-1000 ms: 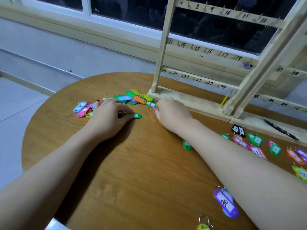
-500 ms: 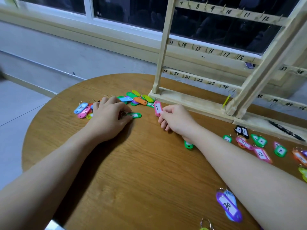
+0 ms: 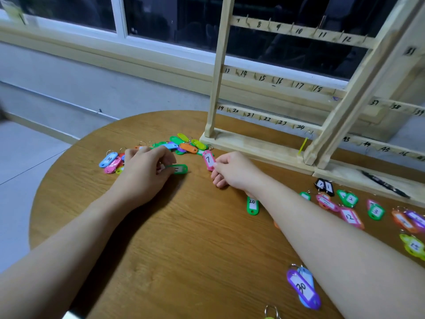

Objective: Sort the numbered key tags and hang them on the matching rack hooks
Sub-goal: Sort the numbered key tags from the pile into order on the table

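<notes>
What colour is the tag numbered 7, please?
Pink, with a white label; the right hand pinches the tag, seen in the head view.

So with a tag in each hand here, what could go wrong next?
The right hand pinches the pink tag marked 7 only at its lower end, so it could slip. Hook 7 sits on the tall wooden rack's top rail; reaching up, the forearm might sweep the green tag marked 20.

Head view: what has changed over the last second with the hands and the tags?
The right hand pulled back from the pile by the rack base, toward the person, and now pinches a pink tag marked 7, held up with its number showing. The left hand stayed put, gripping the green tag by its ring end. The tag pile, the rack and the sorted tags on the right kept their places.
</notes>
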`<state>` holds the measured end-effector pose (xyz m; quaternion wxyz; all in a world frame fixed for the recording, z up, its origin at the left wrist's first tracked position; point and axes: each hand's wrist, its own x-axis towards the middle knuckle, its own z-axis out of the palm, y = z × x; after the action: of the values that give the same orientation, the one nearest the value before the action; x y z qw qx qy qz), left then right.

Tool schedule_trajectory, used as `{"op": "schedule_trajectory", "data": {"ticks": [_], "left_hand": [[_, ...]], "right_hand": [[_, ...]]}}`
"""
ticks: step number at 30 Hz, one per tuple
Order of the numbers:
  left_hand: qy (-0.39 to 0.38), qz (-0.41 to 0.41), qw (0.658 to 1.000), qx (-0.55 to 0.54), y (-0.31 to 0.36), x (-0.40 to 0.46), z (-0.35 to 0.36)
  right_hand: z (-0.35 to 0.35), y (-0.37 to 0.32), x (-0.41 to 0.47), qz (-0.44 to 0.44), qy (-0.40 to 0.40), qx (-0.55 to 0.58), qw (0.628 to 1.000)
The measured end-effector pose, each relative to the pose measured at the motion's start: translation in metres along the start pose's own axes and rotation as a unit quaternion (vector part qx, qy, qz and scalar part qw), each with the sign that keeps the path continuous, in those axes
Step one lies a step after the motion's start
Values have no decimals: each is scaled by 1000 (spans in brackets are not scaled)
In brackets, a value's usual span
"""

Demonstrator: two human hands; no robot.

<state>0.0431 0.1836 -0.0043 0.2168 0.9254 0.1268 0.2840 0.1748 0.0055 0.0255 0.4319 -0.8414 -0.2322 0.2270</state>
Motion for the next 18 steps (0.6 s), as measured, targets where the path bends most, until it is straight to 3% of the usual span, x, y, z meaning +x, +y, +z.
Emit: {"op": "schedule_trajectory", "data": {"ticks": [3, 6, 11, 18], "left_hand": [[57, 5, 995, -87, 11, -8, -7], [97, 17, 990, -97, 20, -19, -16], [68, 2, 989, -129, 58, -14, -33], [3, 31, 975, -221, 135, 16, -35]], "right_hand": [[5, -7, -11, 5, 20, 40, 999], [-5, -15, -29, 5, 30, 119, 992], [-54, -18, -78, -22, 94, 199, 975], [-117, 18, -159, 3, 176, 214, 961]]}}
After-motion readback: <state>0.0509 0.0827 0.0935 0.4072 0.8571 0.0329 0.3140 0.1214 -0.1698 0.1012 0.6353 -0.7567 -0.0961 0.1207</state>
